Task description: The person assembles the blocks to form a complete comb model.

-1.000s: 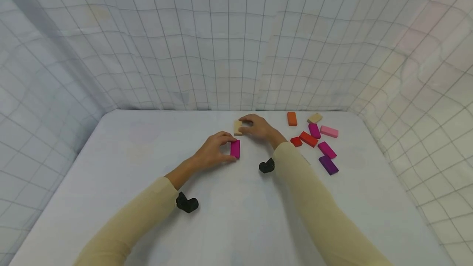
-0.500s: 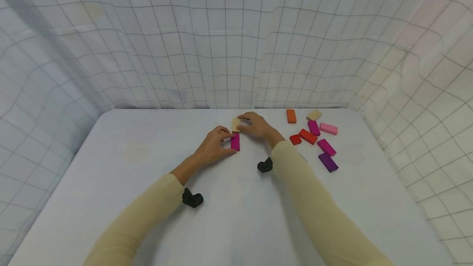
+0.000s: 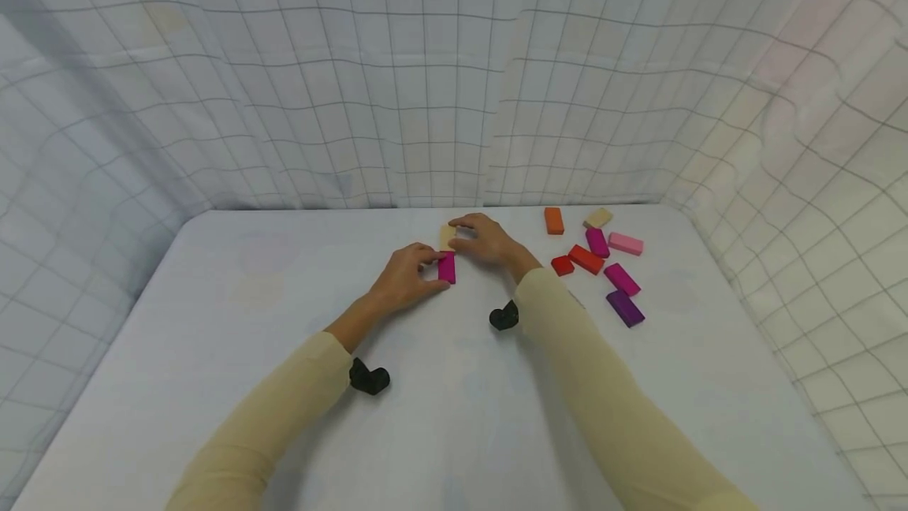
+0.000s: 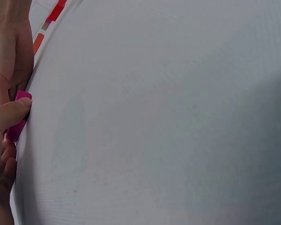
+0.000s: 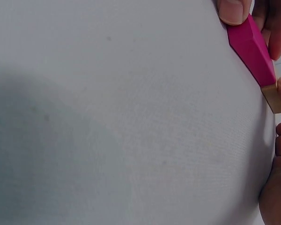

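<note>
The magenta block (image 3: 447,270) is shifted forward since a second ago, its far end now meeting the cream block (image 3: 446,237) on the table (image 3: 440,400). The left hand (image 3: 403,280) pinches the magenta block; the right hand (image 3: 491,243) pinches the cream block.

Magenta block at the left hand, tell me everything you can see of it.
The magenta block is a small oblong with plain, smooth-looking faces and straight edges; its material is unclear, perhaps painted wood. It appears to lie flat on the white table, its length pointing away from the person. The left hand pinches it, thumb at the near end and a finger by the far end, which appears to meet the cream block.
</note>
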{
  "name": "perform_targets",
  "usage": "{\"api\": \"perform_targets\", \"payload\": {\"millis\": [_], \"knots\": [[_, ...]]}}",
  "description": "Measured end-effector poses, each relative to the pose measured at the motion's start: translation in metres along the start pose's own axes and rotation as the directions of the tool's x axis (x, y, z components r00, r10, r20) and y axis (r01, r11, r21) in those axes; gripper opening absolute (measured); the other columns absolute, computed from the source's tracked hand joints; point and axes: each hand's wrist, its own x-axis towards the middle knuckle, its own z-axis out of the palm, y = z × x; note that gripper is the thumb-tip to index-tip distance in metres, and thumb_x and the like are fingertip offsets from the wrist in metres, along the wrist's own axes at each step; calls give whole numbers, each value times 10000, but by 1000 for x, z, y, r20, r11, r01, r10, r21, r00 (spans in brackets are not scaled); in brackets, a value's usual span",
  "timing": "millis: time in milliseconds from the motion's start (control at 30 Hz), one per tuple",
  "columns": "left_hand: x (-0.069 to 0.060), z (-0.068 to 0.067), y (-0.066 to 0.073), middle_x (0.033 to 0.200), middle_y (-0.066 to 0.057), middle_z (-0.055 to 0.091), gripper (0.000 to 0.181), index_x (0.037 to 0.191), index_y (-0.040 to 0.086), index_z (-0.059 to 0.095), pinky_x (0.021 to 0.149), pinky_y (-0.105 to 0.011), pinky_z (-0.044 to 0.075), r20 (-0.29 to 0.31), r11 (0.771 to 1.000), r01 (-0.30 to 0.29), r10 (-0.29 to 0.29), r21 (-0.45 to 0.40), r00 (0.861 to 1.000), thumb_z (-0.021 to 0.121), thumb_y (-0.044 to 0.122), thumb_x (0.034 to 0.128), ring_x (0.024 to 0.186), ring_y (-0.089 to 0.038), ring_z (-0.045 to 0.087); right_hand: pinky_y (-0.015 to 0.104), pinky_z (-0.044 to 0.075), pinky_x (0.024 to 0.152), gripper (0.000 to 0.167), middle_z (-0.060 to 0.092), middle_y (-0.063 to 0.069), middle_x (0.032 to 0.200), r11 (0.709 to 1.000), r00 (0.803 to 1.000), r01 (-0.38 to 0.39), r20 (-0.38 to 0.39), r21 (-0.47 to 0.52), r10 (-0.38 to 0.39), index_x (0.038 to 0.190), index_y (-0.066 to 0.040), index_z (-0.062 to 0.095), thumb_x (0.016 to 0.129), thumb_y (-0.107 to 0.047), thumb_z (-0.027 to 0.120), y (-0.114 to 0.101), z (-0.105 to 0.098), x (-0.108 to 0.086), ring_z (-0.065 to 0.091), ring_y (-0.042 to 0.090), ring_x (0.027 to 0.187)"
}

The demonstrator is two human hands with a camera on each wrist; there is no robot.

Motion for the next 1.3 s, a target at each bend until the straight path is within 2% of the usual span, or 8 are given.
{"api": "perform_targets", "payload": {"millis": [233, 633, 800, 900, 1067, 1167, 1300], "knots": [[-1, 0, 0, 1216, -163, 669, 525, 1321, -14, 690, 924, -421, 550, 7, 1000, 1, -1, 20, 1000, 866, 194, 872, 1076, -296, 634, 491, 275, 1193, 508, 432, 141, 1559, 999, 1000, 16, 9, -39, -16, 1518, -154, 546, 1051, -343, 615, -1, 3, 1, 354, 318, 1459], [-5, -1, -1, 1230, -161, 661, 528, 1334, 1, 685, 914, -413, 552, -2, 1000, -7, 7, 16, 1000, 866, 187, 873, 1091, -294, 618, 497, 289, 1184, 523, 405, 157, 1568, 999, 999, 30, 26, -42, -29, 1533, -148, 527, 1061, -362, 595, -3, 3, 2, 359, 335, 1453], [-2, -2, -1, 1250, -147, 658, 580, 1359, 23, 667, 942, -413, 537, 15, 1000, -12, 12, -5, 1000, 880, 228, 860, 1111, -286, 610, 483, 274, 1196, 612, 459, 108, 1554, 1000, 1000, -13, 8, 19, 13, 1581, -181, 453, 1034, -397, 622, 0, 0, 0, 372, 281, 1452], [3, -5, -1, 1287, -141, 633, 639, 1420, 31, 606, 966, -419, 521, 52, 999, 20, -18, -31, 998, 855, 281, 887, 1134, -279, 598, 478, 288, 1191, 640, 500, 82, 1523, 994, 999, -44, 5, 102, 44, 1594, -197, 423, 1022, -389, 636, 1, -8, -5, 407, 252, 1427], [14, -14, -1, 1320, -170, 572, 642, 1515, 45, 495, 1016, -475, 481, 98, 997, 70, -65, -46, 993, 748, 290, 977, 1178, -301, 572, 500, 390, 1124, 634, 552, 91, 1439, 975, 997, -82, 13, 207, 81, 1584, -173, 434, 1015, -350, 651, 4, -26, -17, 471, 278, 1363], [20, -17, -3, 1313, -176, 548, 627, 1541, 76, 477, 1060, -497, 444, 122, 996, 87, -84, -17, 989, 706, 298, 1002, 1203, -309, 551, 519, 417, 1097, 623, 570, 98, 1405, 972, 996, -91, 18, 216, 89, 1576, -151, 444, 1018, -336, 648, 6, -40, -29, 489, 296, 1342], [23, -16, -9, 1332, -175, 516, 595, 1538, 86, 500, 1086, -503, 414, 134, 995, 98, -97, -2, 986, 685, 285, 1010, 1232, -312, 522, 527, 424, 1093, 604, 584, 113, 1382, 979, 998, -58, 23, 198, 54, 1563, -130, 458, 1019, -312, 650, 10, -62, -48, 511, 317, 1324]]}}
